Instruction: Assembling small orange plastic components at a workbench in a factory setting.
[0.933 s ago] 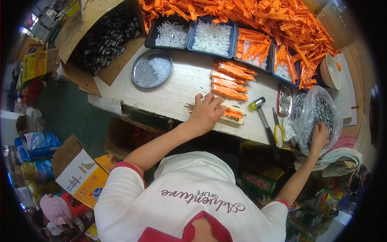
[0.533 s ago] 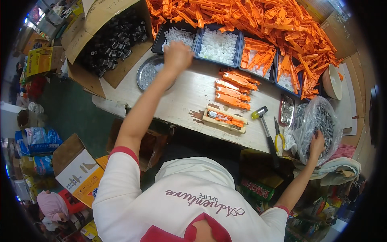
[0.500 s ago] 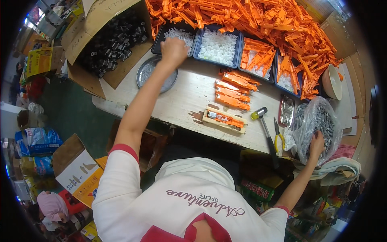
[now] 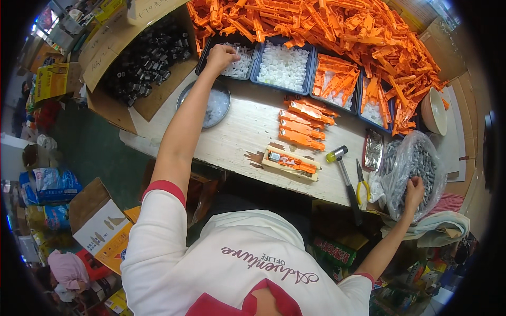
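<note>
My left hand [image 4: 220,58] is over the leftmost dark tray [image 4: 203,62], which holds small pale plastic pieces [image 4: 241,67]. Its thumb and forefinger pinch a small white plastic piece [image 4: 237,51]. At the right, the fingers of my right hand [image 4: 414,193] are drawn together at the near side of a clear plastic bag [image 4: 396,179] full of grey parts [image 4: 423,169]; what they hold is hidden. Between the hands, a pale wooden block [image 4: 284,173] cradles an orange plastic housing [image 4: 295,162] with small parts inside. Several orange housings [image 4: 301,128] lie in a row behind it.
A round metal dish [image 4: 226,113] sits near my left forearm. A hammer [image 4: 348,181] and yellow-handled pliers [image 4: 363,187] lie left of the bag. Behind the trays rises a heap of orange parts [image 4: 337,26]. A cardboard box [image 4: 100,100] of black parts stands left, a bowl [image 4: 433,111] right.
My left hand has shifted slightly left, and a white piece now shows at its fingertips. My right hand stays at the bag, a little lower, its fingers drawn together.
</note>
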A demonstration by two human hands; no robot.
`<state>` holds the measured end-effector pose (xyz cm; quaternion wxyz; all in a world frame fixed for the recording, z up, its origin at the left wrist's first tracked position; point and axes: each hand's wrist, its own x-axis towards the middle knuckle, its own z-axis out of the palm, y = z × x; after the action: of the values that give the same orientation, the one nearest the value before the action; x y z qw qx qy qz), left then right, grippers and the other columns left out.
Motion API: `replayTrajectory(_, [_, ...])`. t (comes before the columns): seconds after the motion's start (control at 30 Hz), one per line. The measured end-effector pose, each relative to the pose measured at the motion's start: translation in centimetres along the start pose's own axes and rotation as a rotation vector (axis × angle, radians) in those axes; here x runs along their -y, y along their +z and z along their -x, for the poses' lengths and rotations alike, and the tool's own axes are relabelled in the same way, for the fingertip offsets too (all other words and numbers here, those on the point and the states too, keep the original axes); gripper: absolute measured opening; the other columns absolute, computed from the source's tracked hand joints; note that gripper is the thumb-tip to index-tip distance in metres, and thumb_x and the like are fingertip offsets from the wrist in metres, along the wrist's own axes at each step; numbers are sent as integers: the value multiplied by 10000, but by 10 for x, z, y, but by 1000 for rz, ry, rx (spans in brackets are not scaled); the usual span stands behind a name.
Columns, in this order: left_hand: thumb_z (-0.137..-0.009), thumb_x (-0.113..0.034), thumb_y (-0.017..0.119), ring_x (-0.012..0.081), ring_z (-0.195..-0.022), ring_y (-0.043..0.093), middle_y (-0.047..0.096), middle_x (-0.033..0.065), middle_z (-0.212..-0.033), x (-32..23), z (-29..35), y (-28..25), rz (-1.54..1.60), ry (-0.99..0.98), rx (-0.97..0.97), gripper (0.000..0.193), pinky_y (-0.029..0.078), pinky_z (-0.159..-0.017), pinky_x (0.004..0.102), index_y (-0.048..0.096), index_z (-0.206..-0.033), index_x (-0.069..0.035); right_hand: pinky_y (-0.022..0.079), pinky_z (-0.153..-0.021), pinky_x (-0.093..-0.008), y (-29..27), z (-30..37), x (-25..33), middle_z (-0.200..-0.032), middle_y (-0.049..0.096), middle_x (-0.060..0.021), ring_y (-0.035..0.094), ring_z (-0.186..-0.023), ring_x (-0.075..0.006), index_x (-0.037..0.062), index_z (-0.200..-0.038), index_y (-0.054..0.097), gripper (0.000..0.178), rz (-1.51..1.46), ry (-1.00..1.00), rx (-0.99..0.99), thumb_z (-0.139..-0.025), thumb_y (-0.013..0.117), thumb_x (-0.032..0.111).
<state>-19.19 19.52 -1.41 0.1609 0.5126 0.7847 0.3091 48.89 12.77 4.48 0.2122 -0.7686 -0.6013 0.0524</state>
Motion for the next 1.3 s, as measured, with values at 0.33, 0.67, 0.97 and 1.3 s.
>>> replayTrajectory(0.33, [-800, -65, 621, 80, -661, 570, 616, 6, -792, -23, 77, -44, 637, 94, -70, 175, 432, -564, 196, 637, -957, 10, 422, -756, -310, 16, -20, -53, -871, 612, -92, 567, -779, -201, 19, -989, 555, 193, -85, -152, -72, -859, 536, 161])
replayTrajectory(0.67, [-728, 34, 603, 142, -668, 541, 552, 46, -750, 23, 191, -73, 72, 228, -9, 168, 428, -606, 255, 648, -882, -16, 448, -646, -235, 9, -15, -26, -948, 561, -37, 535, -753, -120, 44, -1113, 522, 255, -597, -39, -241, -925, 450, 199])
replayTrajectory(0.97, [-693, 30, 600, 271, -706, 566, 569, 119, -753, 45, 191, -50, -152, 419, -79, 130, 445, -639, 331, 640, -811, -9, 450, -720, -237, 8, 3, 23, -1050, 576, -71, 549, -869, -119, 36, -1191, 521, 312, -387, -244, -237, -910, 497, 169])
replayTrajectory(1.3, [-692, 22, 610, 237, -660, 567, 565, 112, -736, 42, 193, -49, 53, 282, -92, 107, 440, -599, 299, 631, -796, 4, 431, -779, -243, 6, 47, 87, -1064, 576, -53, 529, -916, -104, 20, -1147, 554, 270, -571, -275, -89, -906, 514, 134])
